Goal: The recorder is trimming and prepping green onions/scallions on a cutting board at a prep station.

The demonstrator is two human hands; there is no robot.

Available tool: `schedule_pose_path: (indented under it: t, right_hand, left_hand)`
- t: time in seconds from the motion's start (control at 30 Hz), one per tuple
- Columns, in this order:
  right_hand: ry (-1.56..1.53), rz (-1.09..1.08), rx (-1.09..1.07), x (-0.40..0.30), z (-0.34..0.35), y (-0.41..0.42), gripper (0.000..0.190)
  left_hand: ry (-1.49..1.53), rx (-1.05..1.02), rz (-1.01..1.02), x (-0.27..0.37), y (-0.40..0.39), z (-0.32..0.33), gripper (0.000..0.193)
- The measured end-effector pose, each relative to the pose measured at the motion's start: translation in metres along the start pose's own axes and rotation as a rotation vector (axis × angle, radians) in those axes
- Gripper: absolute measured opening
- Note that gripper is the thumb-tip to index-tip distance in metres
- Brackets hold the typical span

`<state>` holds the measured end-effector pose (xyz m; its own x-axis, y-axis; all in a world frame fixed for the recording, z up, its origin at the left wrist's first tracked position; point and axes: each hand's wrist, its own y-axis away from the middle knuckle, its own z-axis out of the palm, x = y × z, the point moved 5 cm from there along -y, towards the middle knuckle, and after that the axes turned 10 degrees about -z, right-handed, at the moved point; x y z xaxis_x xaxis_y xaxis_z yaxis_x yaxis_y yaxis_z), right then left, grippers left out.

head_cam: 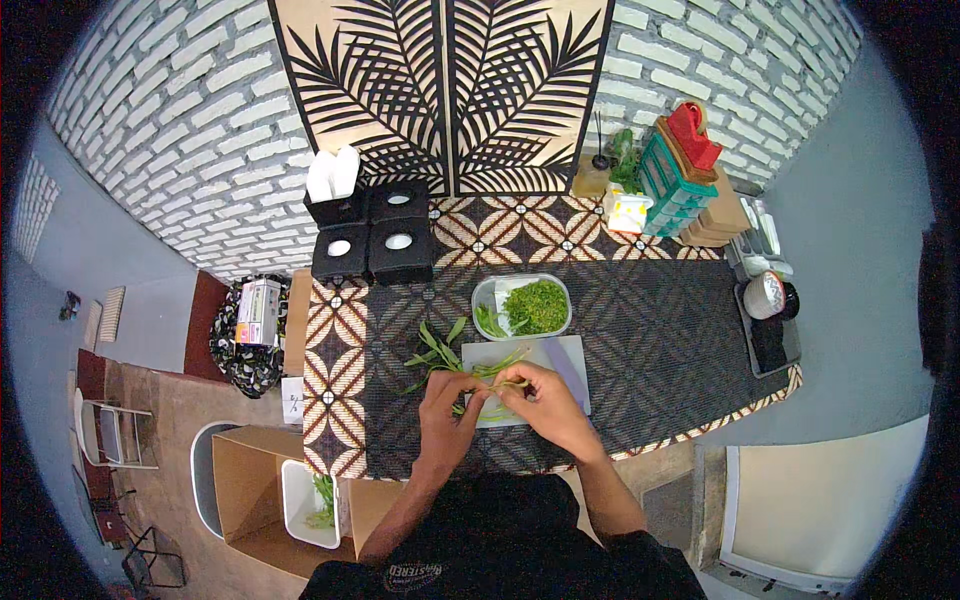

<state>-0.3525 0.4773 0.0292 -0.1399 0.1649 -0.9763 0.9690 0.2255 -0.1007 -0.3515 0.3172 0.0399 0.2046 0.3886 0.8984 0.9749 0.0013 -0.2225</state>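
Observation:
My left hand (pixel 448 405) and my right hand (pixel 549 405) meet over a white cutting board (pixel 525 346), pinching a thin green stem (pixel 512 385) between their fingertips. Leafy green sprigs (pixel 441 351) spread beyond my left hand, past the board's left edge. More stems (pixel 504 363) lie on the board behind my fingers. A purple knife, or a similar flat blade (pixel 566 366), rests along the board's right side. Just behind the board stands a clear plastic container (pixel 485 283) holding finely chopped greens (pixel 536 307) and some whole leaves (pixel 489 321) at its left.
Black tissue-type boxes (pixel 401 259) stand at the back left of the patterned table mat (pixel 645 322). Small teal drawers (pixel 675 187) carry a red tape dispenser (pixel 694 139). A grey tray (pixel 784 352) sits at right. Below left, a white bin (pixel 300 517) contains greens.

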Motion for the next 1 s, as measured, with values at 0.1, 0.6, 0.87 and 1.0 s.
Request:
schedule_pose_path:
  t: [0.1, 0.6, 0.87, 1.0]
  right_hand:
    - [0.274, -0.164, 0.091, -0.007, -0.005, -0.002, 0.015]
    - [-0.465, 0.204, -0.138, 0.012, -0.006, -0.008, 0.017]
    - [-0.261, 0.166, -0.211, 0.014, -0.005, -0.008, 0.013]
    - [-0.239, 0.145, -0.134, 0.016, -0.004, -0.012, 0.011]
  left_hand:
    - [0.002, -0.062, 0.001, 0.002, 0.001, 0.002, 0.015]
    - [0.055, -0.164, -0.169, -0.013, -0.004, 0.004, 0.009]
    - [0.122, -0.148, -0.261, -0.022, -0.003, 0.008, 0.009]
    - [0.131, -0.149, -0.254, -0.026, -0.004, 0.009, 0.009]
